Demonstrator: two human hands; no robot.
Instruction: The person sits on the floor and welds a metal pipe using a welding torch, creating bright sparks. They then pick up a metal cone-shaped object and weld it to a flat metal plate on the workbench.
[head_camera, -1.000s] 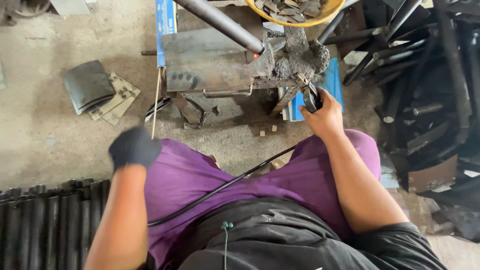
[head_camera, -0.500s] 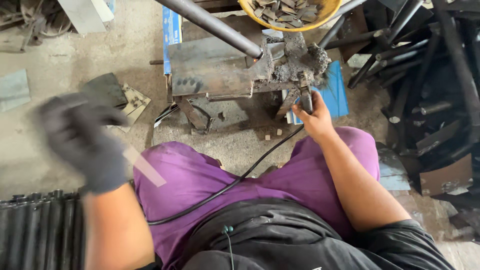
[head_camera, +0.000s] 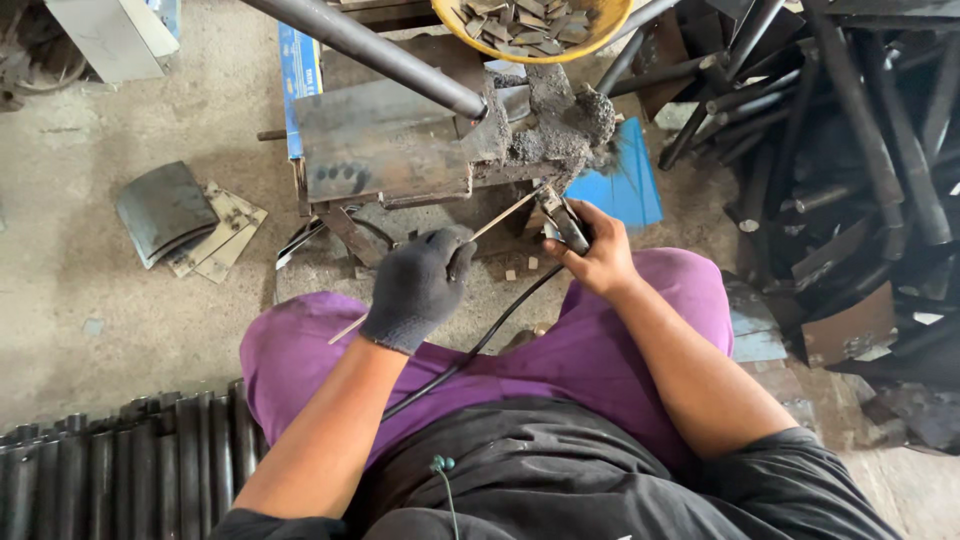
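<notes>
The risk here sits at the join between the thin welding rod (head_camera: 500, 215) and the electrode holder (head_camera: 563, 218). The rod looks long and springy, so if its end misses the holder's clamp it may slip sideways or bend, and the bare right hand (head_camera: 598, 255) is right beside the clamp with no glove on it. The black cable (head_camera: 480, 340) runs from the holder back across the purple trousers (head_camera: 600, 350) and under the left forearm; a tug from either arm could drag the holder off line. The crusted slag pile (head_camera: 560, 130) on the steel work block (head_camera: 385, 140) lies just beyond the rod's far end, so a rod pushed too far could knock loose grit down towards the lap.

The left hand (head_camera: 415, 290), in a dark knitted glove, is closed narrowly around the rod, pinching it partway along, with a pale length sticking out below the hand towards the thigh and the rest angling up and to the right to the holder. The right hand is wrapped firmly around the handle of the holder, which points up towards the work block. The rod's upper end meets the holder's nose; whether it is already clamped I cannot tell.

A yellow bowl of metal scraps (head_camera: 535, 25) stands beyond the block, and dark steel tubes (head_camera: 850, 120) lie heaped to the right.
</notes>
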